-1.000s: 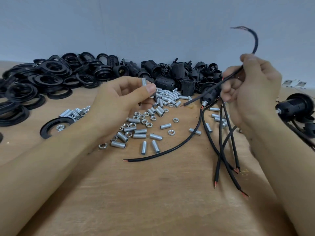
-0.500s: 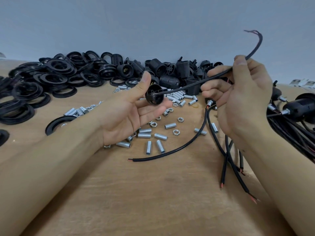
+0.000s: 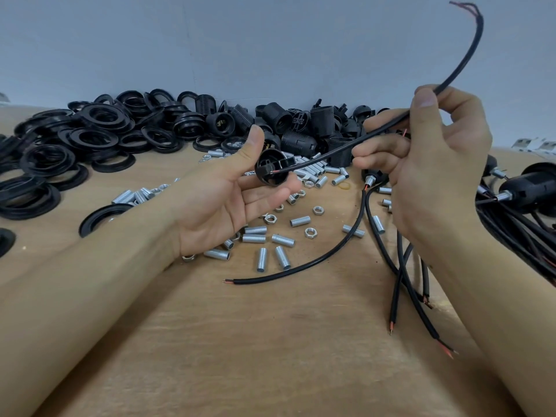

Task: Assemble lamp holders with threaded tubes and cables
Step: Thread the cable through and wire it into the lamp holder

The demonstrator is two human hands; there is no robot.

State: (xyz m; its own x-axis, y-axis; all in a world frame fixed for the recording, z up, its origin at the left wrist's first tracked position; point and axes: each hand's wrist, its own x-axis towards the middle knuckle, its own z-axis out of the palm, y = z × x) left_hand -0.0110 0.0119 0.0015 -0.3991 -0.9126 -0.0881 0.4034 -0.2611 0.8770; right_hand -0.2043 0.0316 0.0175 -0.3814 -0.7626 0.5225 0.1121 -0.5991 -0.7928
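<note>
The left hand (image 3: 228, 203) was palm up, holding a black cap (image 3: 272, 168) between the thumb and the fingertips, open side facing the camera. The right hand (image 3: 433, 164) pinched a black cable (image 3: 388, 127) between thumb and curled fingers, so both hands had something in them. The cable ran down and left from that pinch, and its stripped red tip sat right at the mouth of the cap, maybe just inside, hard to say. Its other end curved way up above the right hand, with frayed wires at the top.

No real containers here, everything was just dumped loose on the wooden table (image 3: 270, 356). Under and around the left hand lay a scatter of tubes (image 3: 261, 259) and nuts (image 3: 310, 232), all silver. More cables (image 3: 304, 263) sprawled below the right hand, red tips showing. Along the back wall sat a heap of holders (image 3: 301, 127), and to the left of that a big pile of rings (image 3: 99, 127). At the far right edge was a bundle of finished holders (image 3: 523, 191) with cables coming out.
</note>
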